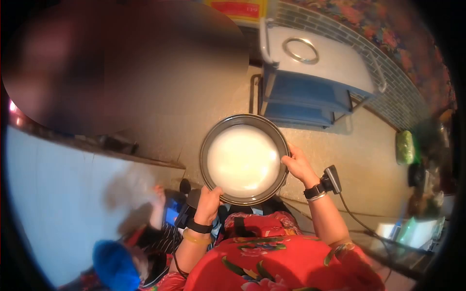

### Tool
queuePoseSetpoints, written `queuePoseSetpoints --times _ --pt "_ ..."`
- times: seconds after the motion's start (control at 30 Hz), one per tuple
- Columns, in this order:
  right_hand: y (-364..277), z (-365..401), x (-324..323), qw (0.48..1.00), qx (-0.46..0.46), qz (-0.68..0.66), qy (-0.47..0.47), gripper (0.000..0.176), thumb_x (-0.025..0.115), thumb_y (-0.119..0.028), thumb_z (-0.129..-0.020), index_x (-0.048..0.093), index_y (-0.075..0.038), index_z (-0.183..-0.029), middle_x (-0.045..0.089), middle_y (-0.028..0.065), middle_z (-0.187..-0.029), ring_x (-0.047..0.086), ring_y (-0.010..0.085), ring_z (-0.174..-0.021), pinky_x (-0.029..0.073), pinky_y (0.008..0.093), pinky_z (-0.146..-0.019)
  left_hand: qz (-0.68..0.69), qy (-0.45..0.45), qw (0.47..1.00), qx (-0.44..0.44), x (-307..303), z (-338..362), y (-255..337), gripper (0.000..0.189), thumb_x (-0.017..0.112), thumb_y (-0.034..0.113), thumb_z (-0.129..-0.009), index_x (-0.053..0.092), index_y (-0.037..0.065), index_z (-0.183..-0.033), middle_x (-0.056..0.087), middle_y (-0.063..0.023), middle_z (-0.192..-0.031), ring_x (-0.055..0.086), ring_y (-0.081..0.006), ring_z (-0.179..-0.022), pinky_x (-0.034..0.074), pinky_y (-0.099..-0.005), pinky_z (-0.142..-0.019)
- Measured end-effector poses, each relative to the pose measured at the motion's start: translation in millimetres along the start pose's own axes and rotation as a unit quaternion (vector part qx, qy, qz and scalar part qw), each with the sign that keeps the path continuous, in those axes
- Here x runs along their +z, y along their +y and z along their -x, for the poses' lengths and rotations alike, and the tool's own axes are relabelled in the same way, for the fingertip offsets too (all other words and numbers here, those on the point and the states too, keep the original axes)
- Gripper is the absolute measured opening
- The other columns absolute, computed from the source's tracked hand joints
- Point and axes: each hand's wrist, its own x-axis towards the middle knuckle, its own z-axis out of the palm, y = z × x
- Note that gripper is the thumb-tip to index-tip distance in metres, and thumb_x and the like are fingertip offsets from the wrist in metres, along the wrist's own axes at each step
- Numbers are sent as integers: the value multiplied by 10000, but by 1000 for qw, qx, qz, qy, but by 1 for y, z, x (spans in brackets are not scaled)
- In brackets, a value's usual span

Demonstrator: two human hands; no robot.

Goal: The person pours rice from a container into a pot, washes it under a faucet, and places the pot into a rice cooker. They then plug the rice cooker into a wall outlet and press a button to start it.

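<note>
One round dark metal pan (242, 120) of white liquid (242, 160). My left hand (208, 202) and right hand (297, 167): fingers clamped on its rim. Risk, as I judge it: a slight tilt could spill the liquid.

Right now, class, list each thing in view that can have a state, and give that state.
round metal pan: held in both hands, holds white liquid
white liquid: covers the pan's bottom
left hand: shut on the pan's near rim
right hand: shut on the pan's right rim
metal ring: lying flat on the cart top
cart: standing, upright
</note>
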Motion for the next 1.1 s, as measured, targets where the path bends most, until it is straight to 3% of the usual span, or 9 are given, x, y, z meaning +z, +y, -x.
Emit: queuePoseSetpoints --times 0.2,0.3,0.43,0.5,0.63,0.83,1.03,1.07,1.1 --pt "72 -66 -94 995 -60 13 74 491 429 5 -688 477 3 -1177 592 75 -977 529 129 -862 429 260 -755 -41 -45 998 27 104 -110 -19 182 438 19 -722 547 -15 -863 554 -50 -735 504 -123 -590 414 -266 -491" --pt "139 -92 -153 984 -116 8 135 454 433 17 -706 481 22 -1157 594 108 -1024 535 140 -925 433 279 -804 -61 -74 995 3 150 -176 -54 270 461 26 -726 541 -19 -980 590 -99 -824 572 -186 -688 475 -310 -621" --pt "192 -102 -249 977 3 30 211 391 456 34 -738 491 23 -1128 578 106 -1052 525 151 -962 429 287 -834 -112 -161 980 -46 250 -250 -69 158 453 0 -705 532 -33 -838 551 -62 -724 512 -170 -624 429 -305 -546" --pt "194 -89 -268 957 -46 48 284 430 459 16 -732 472 14 -1162 581 132 -1050 535 166 -959 414 291 -858 -146 -220 961 -79 277 -270 -69 223 427 -19 -700 522 -12 -901 546 -61 -742 530 -183 -647 446 -321 -554" --pt "147 -49 -354 924 105 -63 362 447 461 -33 -729 465 -5 -1176 593 153 -1027 550 179 -941 422 295 -836 -226 -299 919 -125 398 -305 -61 311 432 -17 -693 477 16 -999 548 -101 -904 544 -233 -782 479 -423 -675" --pt "130 -73 -466 810 100 66 574 413 483 -148 -736 490 -59 -1138 585 223 -954 548 362 -928 426 404 -819 -311 -460 820 -136 605 -399 -33 274 444 -25 -672 485 10 -942 523 -74 -762 540 -231 -702 474 -431 -616" --pt "183 -3 -572 738 28 33 674 418 490 -142 -732 495 -74 -1145 578 208 -1002 546 347 -953 429 385 -819 -346 -562 733 -165 779 -354 -105 226 435 -20 -697 524 -25 -905 563 -101 -771 554 -202 -635 453 -328 -519" --pt "204 2 -596 727 34 35 685 422 491 -153 -731 493 -60 -1142 574 213 -1012 536 359 -968 426 393 -821 -404 -614 676 -62 801 -363 -111 357 517 111 -714 529 26 -1060 581 -67 -819 557 -183 -653 457 -301 -560" --pt "192 14 -622 719 56 27 693 437 461 -52 -744 465 -14 -1179 594 157 -1042 543 188 -949 408 315 -842 -377 -594 697 -135 837 -332 -108 413 516 130 -707 509 32 -1108 576 -61 -914 555 -181 -653 459 -314 -566"
